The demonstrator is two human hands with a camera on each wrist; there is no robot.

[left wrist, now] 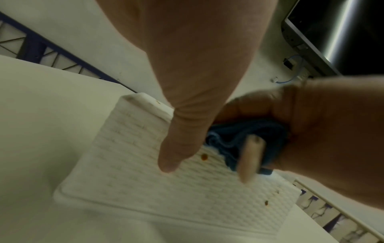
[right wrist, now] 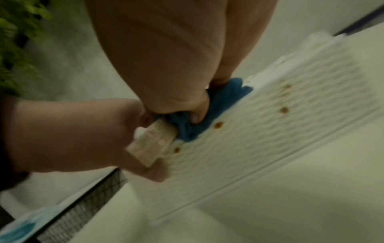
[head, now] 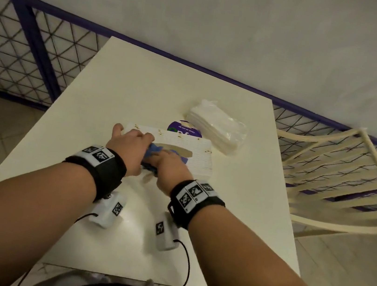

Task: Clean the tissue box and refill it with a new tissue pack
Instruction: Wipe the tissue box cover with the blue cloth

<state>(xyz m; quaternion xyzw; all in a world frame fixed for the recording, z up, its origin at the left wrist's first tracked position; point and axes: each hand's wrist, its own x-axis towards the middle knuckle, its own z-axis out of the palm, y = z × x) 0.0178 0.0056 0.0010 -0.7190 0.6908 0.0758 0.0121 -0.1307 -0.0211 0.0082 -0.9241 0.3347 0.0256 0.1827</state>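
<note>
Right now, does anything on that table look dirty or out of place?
Yes. The white box is dotted with small brown spots on its textured top, which is odd on so pale a surface. The left hand holds its end while the right hand grips a blue cloth against it. Nothing else stands out.

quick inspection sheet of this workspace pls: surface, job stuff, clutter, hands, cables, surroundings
surface: white rectangular table, things gathered mid-table.
job's things: white textured tissue box lying flat, brown spots on it; crumpled blue cloth on its top; clear-wrapped white tissue pack behind it to the right, untouched.
clutter: round purple printed item just behind the box, half hidden.
grippers: left hand holds the box's left end; right hand grips the cloth.
cables: thin black cables hang from the white wrist cameras.
surroundings: cream strapped chair to the right; purple-framed wire mesh fence; grey wall.
</note>
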